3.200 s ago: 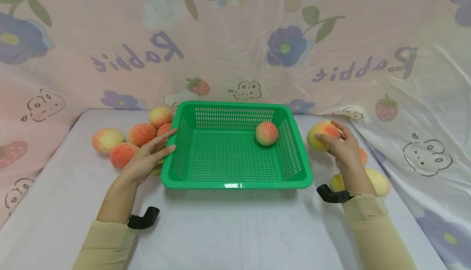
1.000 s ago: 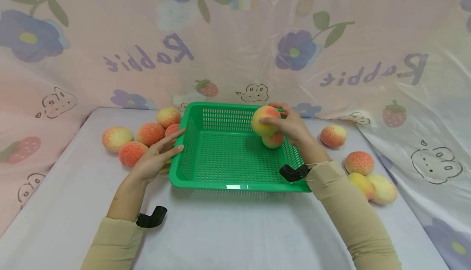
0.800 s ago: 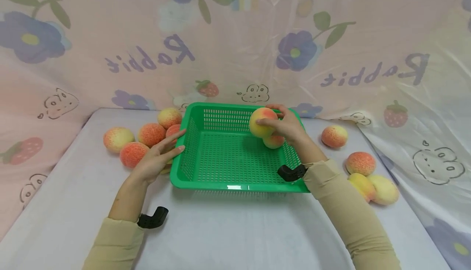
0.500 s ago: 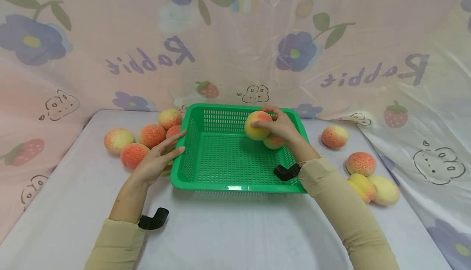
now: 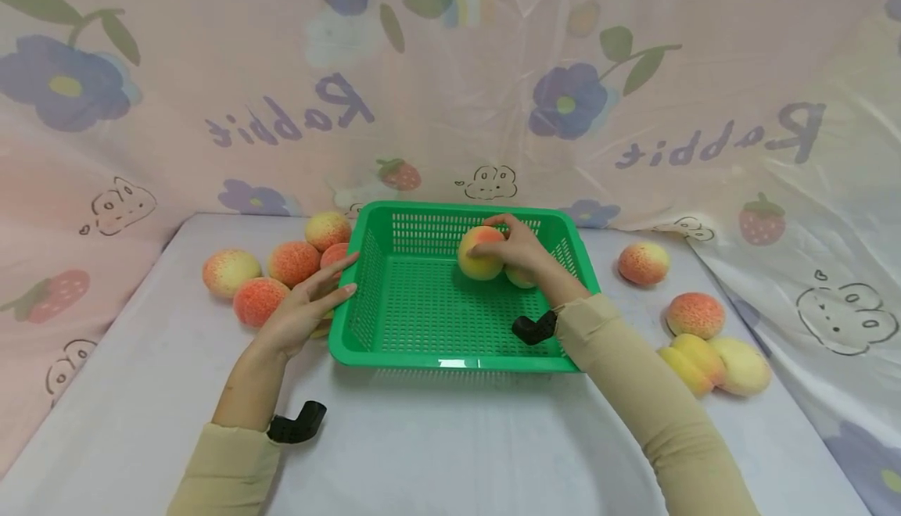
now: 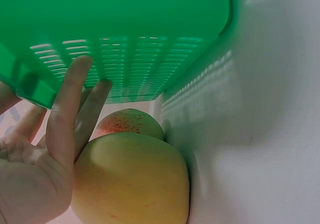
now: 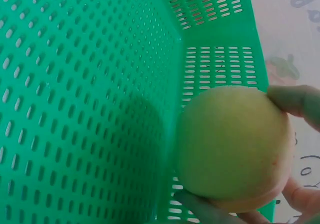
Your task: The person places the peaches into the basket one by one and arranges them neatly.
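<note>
In the head view, my right hand (image 5: pixel 524 254) holds a yellow peach with a red blush (image 5: pixel 481 256) inside the green basket (image 5: pixel 450 361). Thumb and fingers lie around its sides, and the right wrist view shows the peach (image 7: pixel 232 141) beside the slotted wall. Another peach (image 5: pixel 519 277) rests in the basket, partly hidden behind this hand. At the left rim, my left hand (image 5: pixel 299 309) holds the basket. Two of its fingers lie against the outer wall (image 6: pixel 120 58) in the left wrist view, where a yellow peach (image 6: pixel 132 179) sits close below.
Several red and yellow peaches (image 5: pixel 294 263) are grouped left of the basket, some behind the left hand. More peaches (image 5: pixel 695 314) lie on the right of the white table (image 5: pixel 450 446). A patterned curtain (image 5: pixel 450 94) hangs behind and at both sides.
My right hand has carried the yellow peach from right of the basket over its rim, then leftward and lower inside. The left hand has stayed at the left rim.
</note>
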`<state>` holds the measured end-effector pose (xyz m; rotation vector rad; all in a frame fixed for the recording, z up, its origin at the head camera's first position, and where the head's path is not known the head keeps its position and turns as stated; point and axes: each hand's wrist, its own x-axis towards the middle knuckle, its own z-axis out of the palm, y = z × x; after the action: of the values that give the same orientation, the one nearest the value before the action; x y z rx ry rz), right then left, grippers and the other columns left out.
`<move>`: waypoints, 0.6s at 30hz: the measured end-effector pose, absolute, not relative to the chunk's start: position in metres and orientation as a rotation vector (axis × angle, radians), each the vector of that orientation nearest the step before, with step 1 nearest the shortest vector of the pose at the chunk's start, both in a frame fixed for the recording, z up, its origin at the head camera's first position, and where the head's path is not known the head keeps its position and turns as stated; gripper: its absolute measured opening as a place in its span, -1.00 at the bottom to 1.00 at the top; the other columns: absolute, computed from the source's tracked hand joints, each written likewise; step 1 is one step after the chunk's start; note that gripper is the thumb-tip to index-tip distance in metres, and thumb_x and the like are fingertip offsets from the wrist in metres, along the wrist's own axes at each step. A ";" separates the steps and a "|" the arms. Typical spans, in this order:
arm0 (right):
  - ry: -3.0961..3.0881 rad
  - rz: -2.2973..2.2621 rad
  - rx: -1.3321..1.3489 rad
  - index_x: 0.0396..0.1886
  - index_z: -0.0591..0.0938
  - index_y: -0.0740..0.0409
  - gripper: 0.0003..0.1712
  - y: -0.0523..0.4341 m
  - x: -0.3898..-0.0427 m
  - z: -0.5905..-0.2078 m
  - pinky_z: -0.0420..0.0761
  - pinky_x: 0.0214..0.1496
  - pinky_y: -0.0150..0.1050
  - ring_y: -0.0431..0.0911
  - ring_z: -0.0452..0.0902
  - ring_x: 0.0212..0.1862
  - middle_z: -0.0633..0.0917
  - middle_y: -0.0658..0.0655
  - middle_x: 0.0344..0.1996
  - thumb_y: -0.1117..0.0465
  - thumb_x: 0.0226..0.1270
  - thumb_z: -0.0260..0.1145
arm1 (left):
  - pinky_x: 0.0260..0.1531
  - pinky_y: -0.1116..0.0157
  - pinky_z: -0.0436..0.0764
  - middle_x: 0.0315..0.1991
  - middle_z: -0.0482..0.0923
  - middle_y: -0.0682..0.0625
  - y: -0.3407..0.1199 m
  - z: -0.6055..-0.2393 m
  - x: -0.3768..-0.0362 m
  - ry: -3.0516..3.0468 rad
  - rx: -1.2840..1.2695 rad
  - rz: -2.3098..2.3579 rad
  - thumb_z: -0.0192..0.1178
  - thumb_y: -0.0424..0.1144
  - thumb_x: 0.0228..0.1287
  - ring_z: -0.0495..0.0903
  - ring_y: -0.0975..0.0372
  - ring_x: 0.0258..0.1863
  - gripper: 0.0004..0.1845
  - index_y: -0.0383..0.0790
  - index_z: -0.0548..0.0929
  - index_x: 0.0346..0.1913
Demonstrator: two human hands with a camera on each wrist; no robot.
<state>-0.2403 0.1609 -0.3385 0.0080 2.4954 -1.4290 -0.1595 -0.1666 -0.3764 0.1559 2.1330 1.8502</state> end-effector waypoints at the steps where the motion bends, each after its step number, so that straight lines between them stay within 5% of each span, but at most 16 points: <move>1: 2.489 -1.420 0.005 0.32 0.32 0.11 -0.22 0.160 -0.241 -0.339 0.55 -0.01 -0.04 0.11 0.43 0.04 0.45 0.35 0.14 0.15 0.12 0.44 | 0.28 -0.16 0.27 0.52 -0.14 -0.20 -0.166 -0.377 -0.159 2.134 0.156 1.850 0.10 -0.04 0.41 -0.13 -0.09 0.50 -0.36 0.13 0.17 0.48; 11: 2.531 -1.218 0.028 0.30 0.35 -0.02 -0.23 0.156 -0.248 -0.347 0.50 0.10 -0.04 0.11 0.42 0.13 0.42 0.27 0.23 0.10 0.10 0.47 | 0.25 -0.10 0.33 0.52 -0.14 -0.21 -0.167 -0.378 -0.160 2.137 0.167 1.852 0.09 -0.04 0.42 -0.13 -0.09 0.50 -0.37 0.13 0.17 0.48; 18: 2.544 -1.192 0.014 0.33 0.35 0.10 -0.21 0.154 -0.250 -0.351 0.47 0.21 0.01 0.17 0.36 0.25 0.33 0.34 0.32 0.20 0.11 0.47 | 0.01 0.25 0.54 0.51 -0.15 -0.23 -0.167 -0.378 -0.160 2.128 0.168 1.856 0.09 -0.05 0.42 -0.03 -0.11 0.47 -0.37 0.13 0.16 0.49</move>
<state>-0.2496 0.1537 -0.3510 0.0135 2.5436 -1.1916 -0.1602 -0.1668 -0.3778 0.1680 2.1275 1.8556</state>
